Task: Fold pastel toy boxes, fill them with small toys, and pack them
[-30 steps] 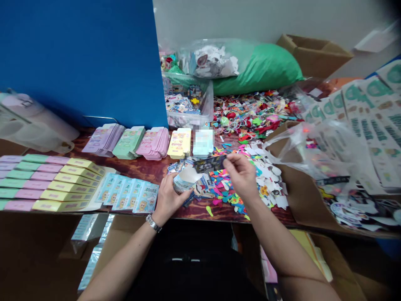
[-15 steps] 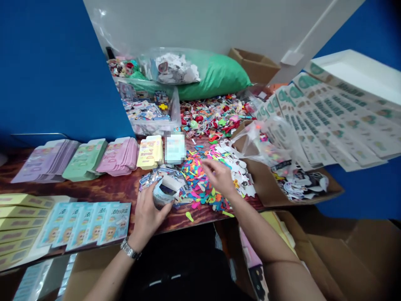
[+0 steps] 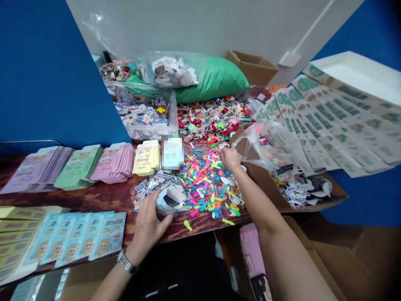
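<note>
My left hand [image 3: 152,221] is wrapped round a light blue box [image 3: 167,200], whose open top faces up, near the table's front edge. Small printed packets [image 3: 148,184] lie just behind that box. To the right spreads a pile of bright coloured small pieces [image 3: 209,184]. My right hand [image 3: 231,158] is at the back right of this pile, over white cut-out pieces that my forearm partly covers. Its fingers are bunched together, and whatever is between them is too small to make out.
Flat purple, green, pink and yellow boxes [image 3: 147,156] line the table's left side. Light blue boxes [image 3: 108,236] lie at the front left. A carton [image 3: 266,184] with a plastic bag stands right, below fanned printed sheets [image 3: 332,117]. Trinkets [image 3: 209,119] and a green bag [image 3: 219,79] fill the back.
My right hand has moved away from over the coloured pieces, back and to the right, to the white pieces. My left hand still holds the light blue box. The view has shifted slightly.
</note>
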`<act>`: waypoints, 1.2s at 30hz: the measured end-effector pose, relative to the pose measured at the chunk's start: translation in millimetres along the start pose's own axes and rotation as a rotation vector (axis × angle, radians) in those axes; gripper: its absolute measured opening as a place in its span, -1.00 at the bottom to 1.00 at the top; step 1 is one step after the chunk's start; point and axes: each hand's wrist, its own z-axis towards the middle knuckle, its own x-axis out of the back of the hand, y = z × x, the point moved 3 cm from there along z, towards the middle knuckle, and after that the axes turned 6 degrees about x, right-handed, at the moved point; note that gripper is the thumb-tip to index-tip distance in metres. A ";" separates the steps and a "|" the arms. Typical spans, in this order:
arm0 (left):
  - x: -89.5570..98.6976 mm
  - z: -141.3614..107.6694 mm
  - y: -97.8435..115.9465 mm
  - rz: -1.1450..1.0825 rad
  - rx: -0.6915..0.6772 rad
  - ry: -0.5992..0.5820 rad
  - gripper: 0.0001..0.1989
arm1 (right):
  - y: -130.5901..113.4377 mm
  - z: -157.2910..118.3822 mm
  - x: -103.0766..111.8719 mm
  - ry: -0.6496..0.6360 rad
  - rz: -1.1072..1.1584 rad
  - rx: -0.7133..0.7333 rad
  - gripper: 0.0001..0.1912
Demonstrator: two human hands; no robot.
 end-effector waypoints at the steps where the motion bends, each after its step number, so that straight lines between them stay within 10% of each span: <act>1: -0.6 0.6 -0.3 -0.003 0.001 -0.001 -0.33 | -2.4 -2.6 3.8 0.006 0.007 0.025 -0.62; 13: -9.1 10.5 8.4 -0.034 -0.030 -0.029 -0.34 | -48.0 -25.1 -23.3 -0.241 0.018 0.336 -0.74; 21: -11.3 14.6 5.5 -0.058 0.095 -0.033 -0.34 | -70.4 -56.9 43.1 -0.041 0.258 0.547 -0.64; 25: -12.6 18.2 8.7 -0.048 0.118 -0.054 -0.31 | -111.1 -93.3 73.2 -0.164 0.585 0.713 -0.69; 36: -6.0 12.3 17.6 0.032 0.032 0.003 -0.30 | -168.5 -136.6 49.2 -0.205 0.235 0.942 -0.89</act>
